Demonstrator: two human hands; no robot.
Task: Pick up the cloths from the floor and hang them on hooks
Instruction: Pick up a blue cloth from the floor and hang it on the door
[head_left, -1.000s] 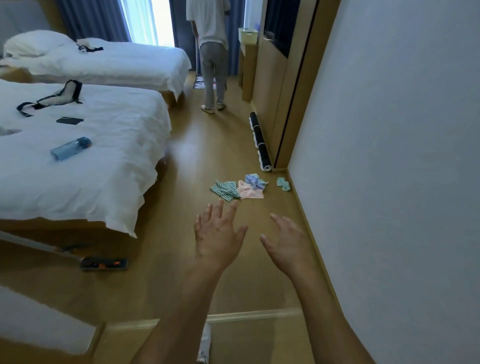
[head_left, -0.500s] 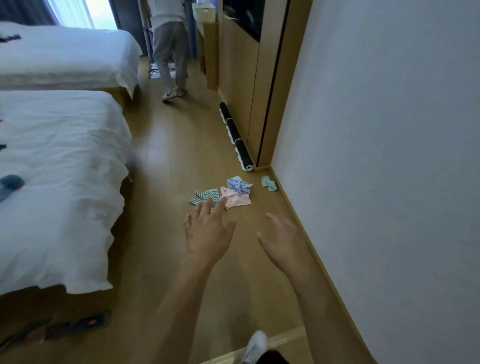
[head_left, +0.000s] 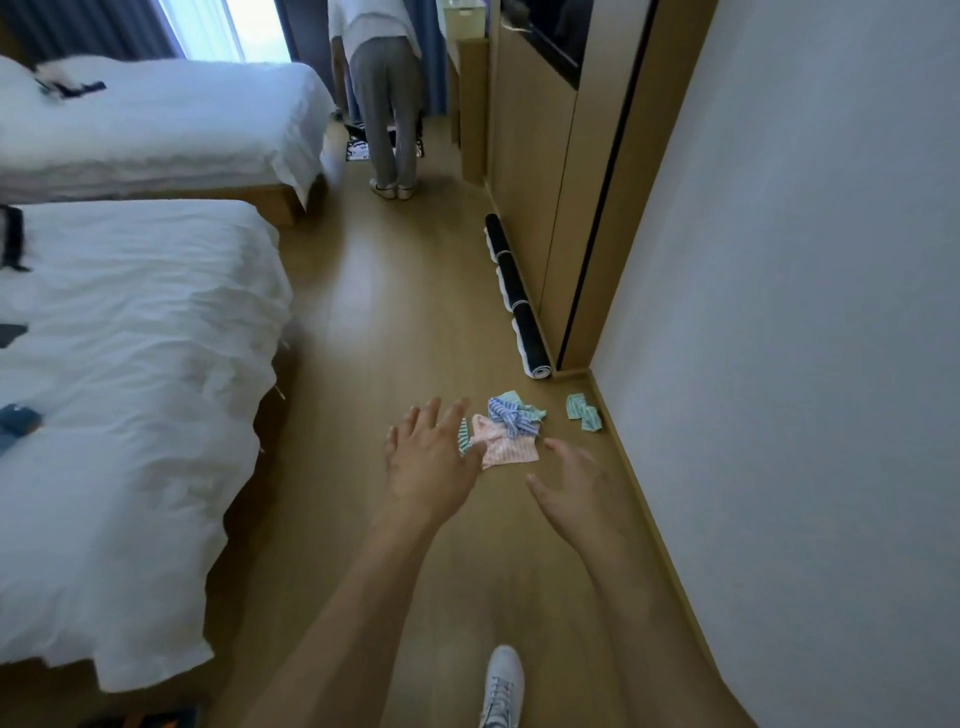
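Evidently the approach is under way: left hand (head_left: 428, 457) and right hand (head_left: 576, 480) are held released above the floor (head_left: 395, 322), short of the cloths (head_left: 506, 428) heaped near its wall edge. Stooping and a grasp are called for next.

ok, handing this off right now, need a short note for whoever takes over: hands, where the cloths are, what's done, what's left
Left hand: open, holds nothing, stretched out toward the pile.
Right hand: open, holds nothing, beside it.
Cloths, all on the floor near the wall corner: pink cloth, blue striped cloth bunched partly on it, green striped cloth mostly hidden behind the left hand, small green cloth apart by the baseboard.
Done: nothing picked up or hung.
Left: gather every cloth, hang them. No hooks in view.
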